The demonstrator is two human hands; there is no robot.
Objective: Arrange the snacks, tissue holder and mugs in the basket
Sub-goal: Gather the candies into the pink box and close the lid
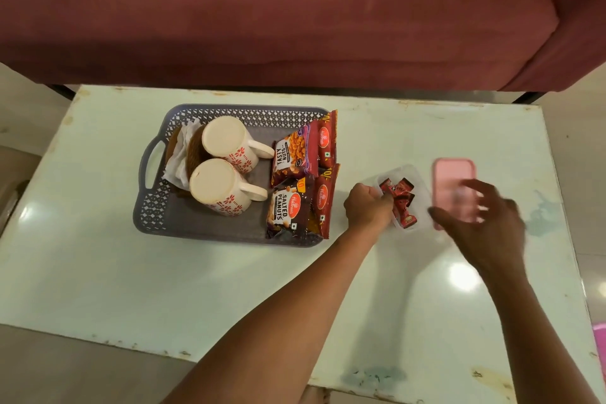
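Inside the basket (157, 207) lie Haldiram's "Salted Peanuts" (288, 210) and "Tasty Nuts" (292, 154) packets; left fingers (377, 203) grip the candy tub (416, 174), right fingers (475, 193) spread.

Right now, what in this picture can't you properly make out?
- Right hand: motion-blurred, so its grip is unclear.
- Pink lid: partly behind that hand.
- Tissue holder: mostly hidden by two upturned mugs.
- Rear snack packets: covered by front ones.
- Clear box: near side hidden by left hand.

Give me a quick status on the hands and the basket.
Left hand gripping clear candy container. Right hand open over pink lid, blurred. Basket holds mugs, snack packets, tissue holder.
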